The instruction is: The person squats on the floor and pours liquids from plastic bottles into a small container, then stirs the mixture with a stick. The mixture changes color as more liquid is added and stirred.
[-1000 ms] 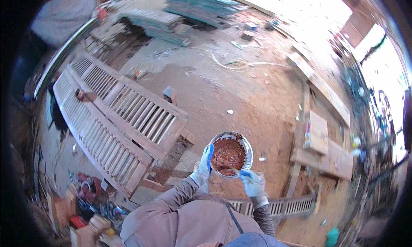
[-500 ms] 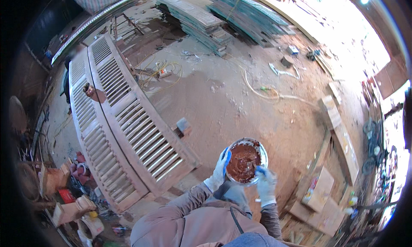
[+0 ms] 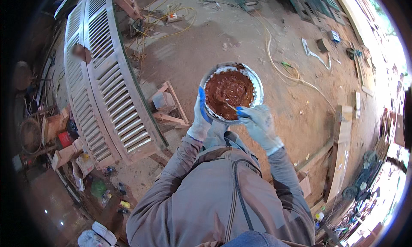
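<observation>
A round metal bowl (image 3: 259, 87) with a smeared rim is in front of my body. Thick reddish-brown paste (image 3: 227, 90) with swirl marks fills much of it. My left hand (image 3: 200, 120), in a white glove with blue on its palm side, is closed on the bowl's left edge. At the lower right rim, my gloved right hand (image 3: 260, 126) grips a thin stirring tool (image 3: 231, 106), whose tip is in the paste. Most of that tool is hidden by my fingers and the paste, so its exact kind is unclear.
Two louvred wooden shutter panels (image 3: 124, 118) lie raised at left, beside a wooden support frame (image 3: 176, 103). Yellow cable (image 3: 189, 29) and a pale hose (image 3: 269, 49) cross the floor. Long boards (image 3: 340, 154) lie at right; clutter (image 3: 98, 189) fills the lower left.
The bowl and both hands now appear higher and slightly left in view, as the whole view has shifted. My right hand has stayed by the rim with the stirring tool.
</observation>
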